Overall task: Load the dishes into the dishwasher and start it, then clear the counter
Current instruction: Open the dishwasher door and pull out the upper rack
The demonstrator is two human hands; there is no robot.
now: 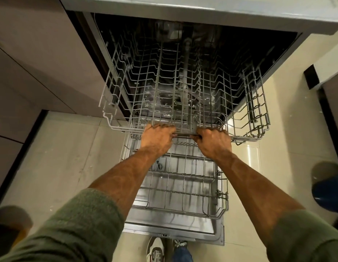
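Observation:
The dishwasher stands open below me, its door (172,230) folded flat toward my feet. The upper wire rack (245,99) is drawn partly out of the dark tub and holds no dishes. My left hand (156,139) grips the rack's front rail, fingers curled over the bar. My right hand (214,142) grips the same rail a little to the right. Beneath my forearms, the lower wire rack (183,186) sits out over the door, also without dishes.
The grey countertop edge (202,14) runs above the dishwasher opening. Beige cabinet fronts (32,63) stand to the left, another cabinet (332,95) to the right. Pale floor tiles (66,157) flank the door. My shoes (156,249) are just behind the door's edge. A blue object (328,191) sits at right.

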